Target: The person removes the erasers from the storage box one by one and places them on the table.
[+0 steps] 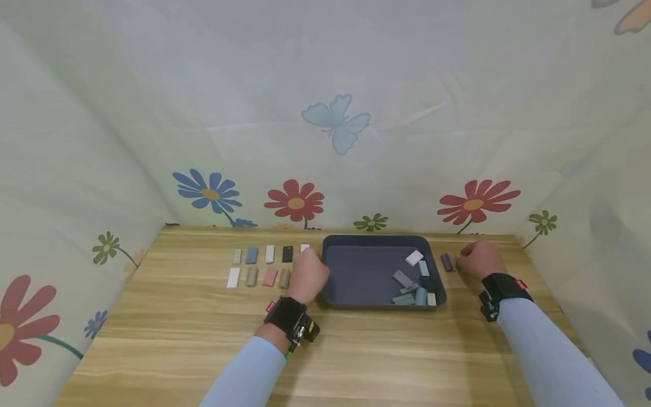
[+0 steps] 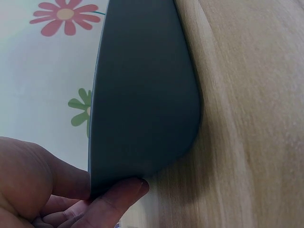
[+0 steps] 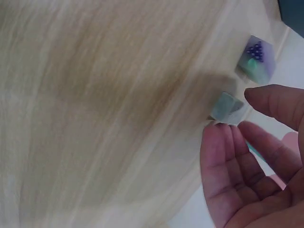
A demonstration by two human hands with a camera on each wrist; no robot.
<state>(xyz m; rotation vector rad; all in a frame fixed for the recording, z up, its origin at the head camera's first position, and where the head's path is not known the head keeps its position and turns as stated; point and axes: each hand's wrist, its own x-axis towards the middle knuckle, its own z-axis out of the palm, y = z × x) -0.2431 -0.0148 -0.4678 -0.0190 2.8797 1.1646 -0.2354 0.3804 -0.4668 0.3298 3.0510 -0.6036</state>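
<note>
My left hand (image 1: 308, 277) pinches the left end of a dark grey-blue tray (image 2: 142, 90), thumb on one side of its wall and fingers on the other. At the far right, my right hand (image 1: 482, 260) has its thumb and fingertips around a small pale green-white block (image 3: 224, 107), which looks like an eraser. Beside it on the table lies a purple block (image 1: 447, 262) with a grape picture, between the right hand and the tray. Several small blocks, white, teal and grey, are heaped in the tray's right half, among them a white block (image 1: 414, 258).
Left of the tray, small blocks lie in two rows, including a blue block (image 1: 251, 255), a black block (image 1: 287, 254) and a pink block (image 1: 270, 276). The left hand partly covers a white one. A flower-printed cloth (image 1: 335, 186) rises behind the wooden table (image 1: 381, 356).
</note>
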